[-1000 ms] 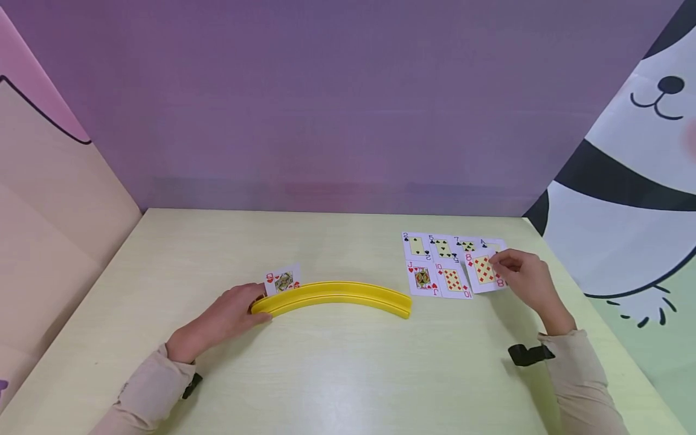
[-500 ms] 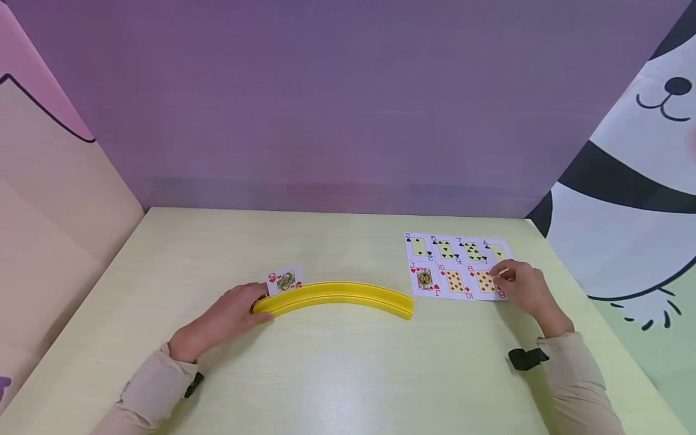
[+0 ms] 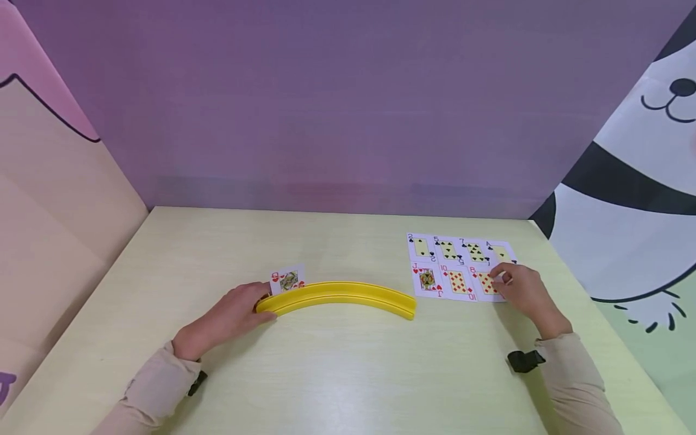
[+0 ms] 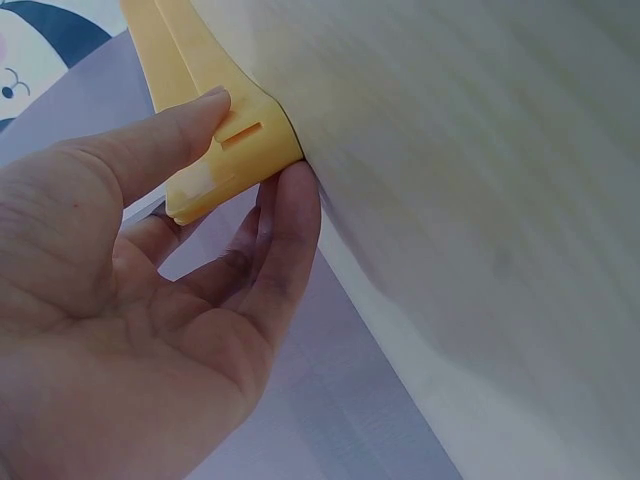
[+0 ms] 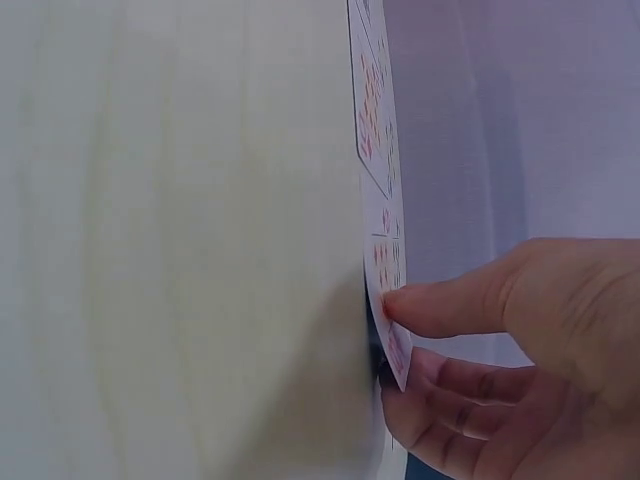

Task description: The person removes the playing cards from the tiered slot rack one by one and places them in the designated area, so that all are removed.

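Note:
My left hand (image 3: 231,314) grips the left end of a yellow curved card holder (image 3: 339,292), thumb in front and fingers behind. In the left wrist view the thumb presses the slotted end of the holder (image 4: 235,150). A queen of hearts (image 3: 288,280) shows above the holder's left part, its lower edge hidden. At the right, my right hand (image 3: 526,293) pinches the right edge of an eight of diamonds (image 3: 483,283). The right wrist view has that card (image 5: 388,275) between thumb and fingers, its near end lifted from the table.
Left of the eight lie a ten of diamonds (image 3: 457,281) and a jack of hearts (image 3: 426,280). Behind them is a row of black-suit cards: two (image 3: 420,246), five (image 3: 447,249), seven (image 3: 475,251) and ace (image 3: 500,252). A purple wall (image 3: 337,121) rises behind the table (image 3: 337,374).
The eight of diamonds has come down from overlapping the seven to beside the ten, with my right hand lowering. My left hand keeps its grip on the card holder.

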Action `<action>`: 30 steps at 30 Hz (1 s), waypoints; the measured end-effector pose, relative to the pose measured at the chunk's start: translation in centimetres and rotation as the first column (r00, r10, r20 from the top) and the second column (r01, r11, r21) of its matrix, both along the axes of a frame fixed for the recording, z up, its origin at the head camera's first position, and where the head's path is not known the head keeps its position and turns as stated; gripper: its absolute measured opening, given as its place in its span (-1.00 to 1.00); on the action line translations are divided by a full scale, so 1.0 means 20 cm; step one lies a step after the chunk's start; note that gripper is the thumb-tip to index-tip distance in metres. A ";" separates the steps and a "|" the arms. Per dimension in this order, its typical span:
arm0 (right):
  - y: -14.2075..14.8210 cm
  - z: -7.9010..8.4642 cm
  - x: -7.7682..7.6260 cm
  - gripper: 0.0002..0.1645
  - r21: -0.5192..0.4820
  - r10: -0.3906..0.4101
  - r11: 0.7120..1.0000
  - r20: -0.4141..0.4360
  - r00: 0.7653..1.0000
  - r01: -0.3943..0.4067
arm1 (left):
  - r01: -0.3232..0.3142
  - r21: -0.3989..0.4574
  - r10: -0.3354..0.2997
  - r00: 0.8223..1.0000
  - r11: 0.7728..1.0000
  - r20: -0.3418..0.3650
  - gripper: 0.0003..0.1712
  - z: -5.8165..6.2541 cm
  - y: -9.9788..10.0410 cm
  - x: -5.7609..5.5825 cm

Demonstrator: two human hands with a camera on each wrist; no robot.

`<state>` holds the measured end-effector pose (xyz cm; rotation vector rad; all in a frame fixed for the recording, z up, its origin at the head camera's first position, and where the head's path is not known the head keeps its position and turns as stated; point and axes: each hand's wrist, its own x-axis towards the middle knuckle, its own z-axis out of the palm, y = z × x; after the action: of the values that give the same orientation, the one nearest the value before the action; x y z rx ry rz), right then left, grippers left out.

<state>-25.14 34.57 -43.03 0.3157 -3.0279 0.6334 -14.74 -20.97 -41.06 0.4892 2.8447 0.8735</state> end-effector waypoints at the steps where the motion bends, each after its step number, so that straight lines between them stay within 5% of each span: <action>1: 0.00 0.00 0.00 -0.82 0.004 0.002 1.000 -0.007 1.000 -0.002 | -0.002 0.002 0.002 1.000 1.000 0.003 -0.58 0.00 0.00 0.00; 30: -0.04 0.03 0.03 -0.77 0.056 -0.015 0.998 0.020 1.000 0.014 | 0.017 0.005 -0.017 1.000 1.000 -0.015 -0.57 0.01 0.00 0.00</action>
<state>-24.57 33.71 -42.44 0.2901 -3.0689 0.5557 -14.74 -20.98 -40.94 0.5212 2.8482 0.8774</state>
